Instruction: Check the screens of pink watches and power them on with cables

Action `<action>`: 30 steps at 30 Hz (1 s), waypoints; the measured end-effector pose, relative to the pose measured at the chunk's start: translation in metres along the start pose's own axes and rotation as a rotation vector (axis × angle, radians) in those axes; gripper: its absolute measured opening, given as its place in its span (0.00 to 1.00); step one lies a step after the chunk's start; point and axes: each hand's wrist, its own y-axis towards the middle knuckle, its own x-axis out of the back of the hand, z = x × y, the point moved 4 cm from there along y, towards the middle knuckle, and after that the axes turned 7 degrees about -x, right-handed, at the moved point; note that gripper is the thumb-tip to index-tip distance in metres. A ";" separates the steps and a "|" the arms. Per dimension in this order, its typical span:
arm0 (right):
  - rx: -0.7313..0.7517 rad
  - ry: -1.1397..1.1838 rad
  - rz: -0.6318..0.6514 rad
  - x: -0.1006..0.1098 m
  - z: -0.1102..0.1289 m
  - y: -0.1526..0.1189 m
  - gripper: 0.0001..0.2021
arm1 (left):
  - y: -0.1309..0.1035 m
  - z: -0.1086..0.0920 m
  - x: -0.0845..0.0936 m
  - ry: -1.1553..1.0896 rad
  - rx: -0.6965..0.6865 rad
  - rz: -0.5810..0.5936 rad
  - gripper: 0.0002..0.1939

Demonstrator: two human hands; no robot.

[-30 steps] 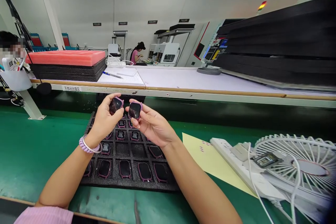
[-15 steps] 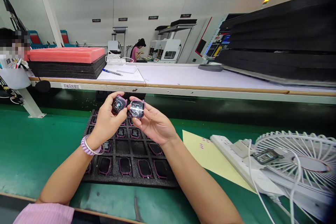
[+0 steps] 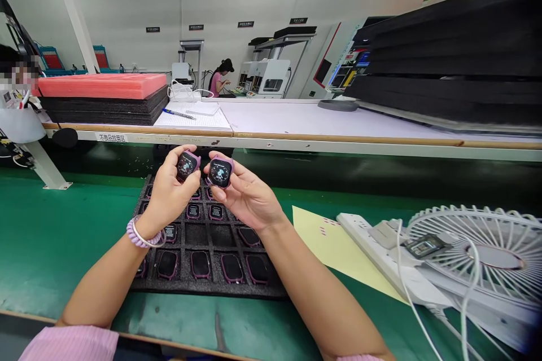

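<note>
Left watch (image 3: pixel 187 165) and right watch (image 3: pixel 220 172) show lit dials, dark a second ago: we can read both. Our left hand (image 3: pixel 172 196) grips one by its edges, fingers closed; our right hand (image 3: pixel 250 198) the other likewise, just beside. Tray (image 3: pixel 203 288) below the fingers. Half-second-old glare gone from right watch.

Pink ribbed sleeve (image 3: pixel 71 344), coiled lilac wristband (image 3: pixel 136 236), pale bangle (image 3: pixel 161 240)

The shelf edge (image 3: pixel 359 147) bears a label (image 3: pixel 112 138) reading "不良品放置区".
</note>
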 end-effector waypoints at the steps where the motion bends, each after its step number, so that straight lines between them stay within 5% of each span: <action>1: 0.005 -0.009 -0.011 0.000 0.000 0.000 0.23 | 0.000 0.000 0.000 0.001 0.001 0.003 0.24; 10: 0.020 -0.085 -0.099 0.003 0.001 0.000 0.25 | 0.000 0.001 0.000 -0.015 0.026 -0.005 0.23; 30: 0.035 -0.065 -0.059 0.000 0.002 -0.001 0.24 | -0.001 -0.002 -0.003 -0.061 0.044 0.021 0.25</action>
